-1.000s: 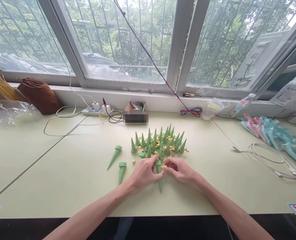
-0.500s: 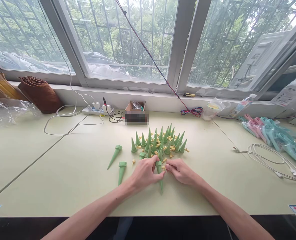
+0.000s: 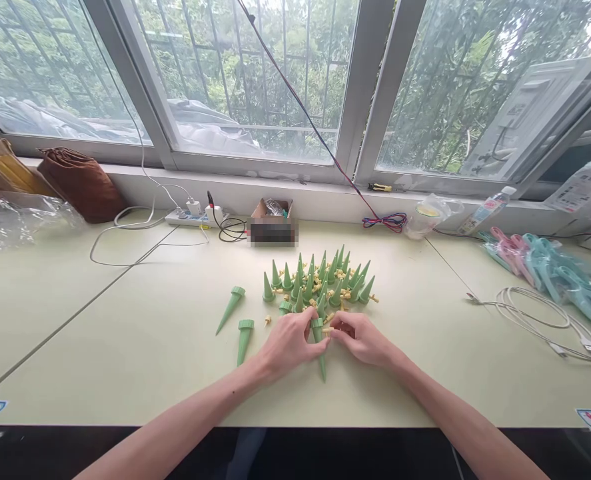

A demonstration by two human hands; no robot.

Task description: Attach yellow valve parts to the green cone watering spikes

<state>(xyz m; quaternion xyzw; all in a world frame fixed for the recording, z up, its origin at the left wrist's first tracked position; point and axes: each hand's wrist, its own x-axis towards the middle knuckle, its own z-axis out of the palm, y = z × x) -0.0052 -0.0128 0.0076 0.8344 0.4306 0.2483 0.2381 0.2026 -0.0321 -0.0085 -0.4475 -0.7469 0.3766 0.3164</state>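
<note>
Thumb and fingers of my left hand are closed around a green plant-watering spike near its ribbed cap, its point slanting down toward me. From the right, my right hand pinches a small yellow valve against the spike's side, just below the cap; whether it is seated in the spike is hidden. Directly behind my hands, several green spikes stand cap-down with yellow valves among them. Left of my left hand lie two spikes, one farther off and one nearer, plus a loose yellow valve.
A small cardboard box and a power strip stand along the window wall. On the right lie a white cable and bagged pink and teal plastic items. A brown bag sits back left.
The camera view has shifted slightly. My hands keep the same grips, and the right fingers have shifted slightly at the valve beside the spike.
</note>
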